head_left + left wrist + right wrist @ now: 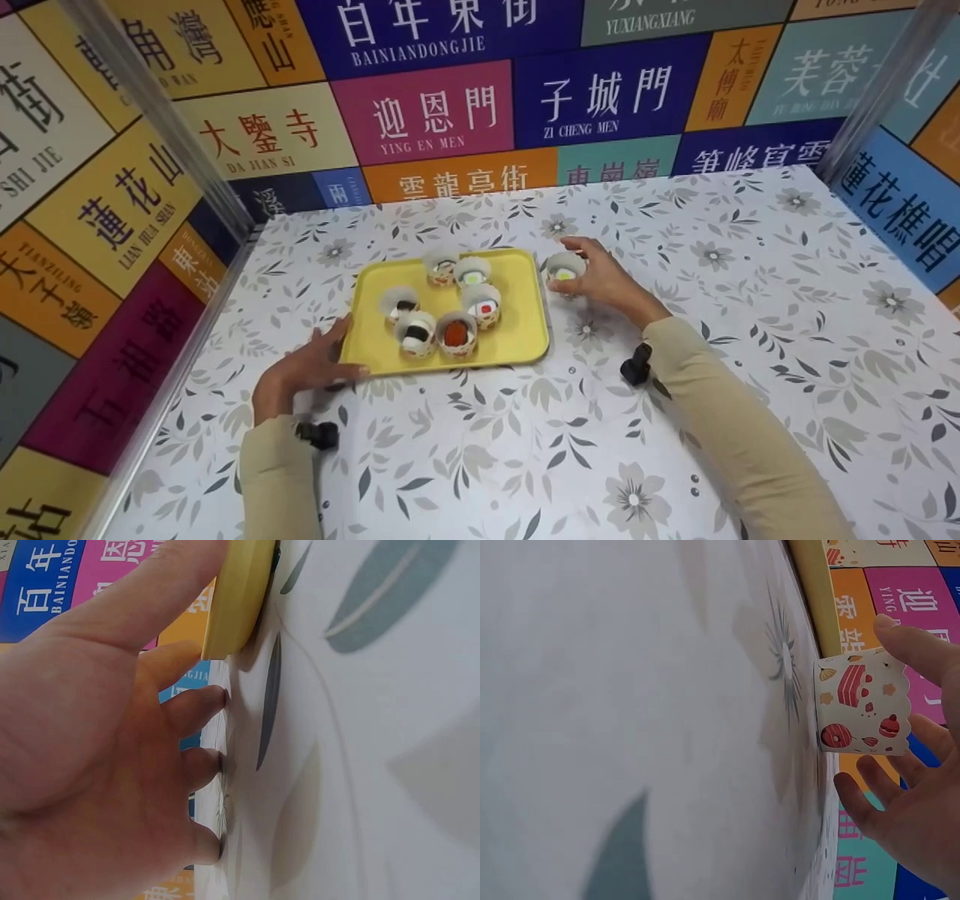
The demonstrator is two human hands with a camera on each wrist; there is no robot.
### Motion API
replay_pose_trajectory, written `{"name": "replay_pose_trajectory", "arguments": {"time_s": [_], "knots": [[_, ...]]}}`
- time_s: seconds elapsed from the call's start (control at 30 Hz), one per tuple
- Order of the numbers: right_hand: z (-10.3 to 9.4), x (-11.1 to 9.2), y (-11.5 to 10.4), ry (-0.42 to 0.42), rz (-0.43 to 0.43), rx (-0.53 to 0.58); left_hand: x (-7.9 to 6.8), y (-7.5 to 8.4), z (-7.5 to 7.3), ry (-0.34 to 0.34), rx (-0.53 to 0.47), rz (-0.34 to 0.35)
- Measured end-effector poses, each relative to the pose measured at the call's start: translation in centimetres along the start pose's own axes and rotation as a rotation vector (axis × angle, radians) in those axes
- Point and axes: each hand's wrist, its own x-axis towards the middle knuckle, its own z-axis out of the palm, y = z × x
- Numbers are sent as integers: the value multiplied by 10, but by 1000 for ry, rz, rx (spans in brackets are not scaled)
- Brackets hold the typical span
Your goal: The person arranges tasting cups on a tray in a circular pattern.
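Observation:
My left hand (309,367) holds the near-left corner of a yellow tray (517,337). Its thumb lies along the front edge, while the other fingers reach down to the tabletop by the left side. Right of the tray, my right hand (609,286) grips a paper baking cup (862,705) between thumb and fingers. Cakes and doughnuts are printed on this scalloped cup, which stands upright with a small white-and-green piece inside. On the tray stand several similar cups, among them one with a reddish-brown piece (455,333) and one with a black-and-white piece (417,333).
A white cloth with grey leaves and flowers covers the table (487,465). Behind it rises a colourful wall (439,116) of printed sign panels, with more panels at both sides. A black wrist camera (636,365) sits on each sleeve.

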Motion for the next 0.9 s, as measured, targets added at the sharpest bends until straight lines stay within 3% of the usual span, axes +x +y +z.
{"name": "replay_pose_trajectory", "arguments": {"time_s": [0.5, 0.7, 0.9], "knots": [[-5, 0, 5, -58, -5, -23, -2, 1, 0, -3, 10, 13], [-4, -1, 4, -54, 44, -24, -2, 1, 1, -5, 1, 0], [-3, 0, 5, -41, 28, -12, -1, 2, 0, -6, 11, -8]]}}
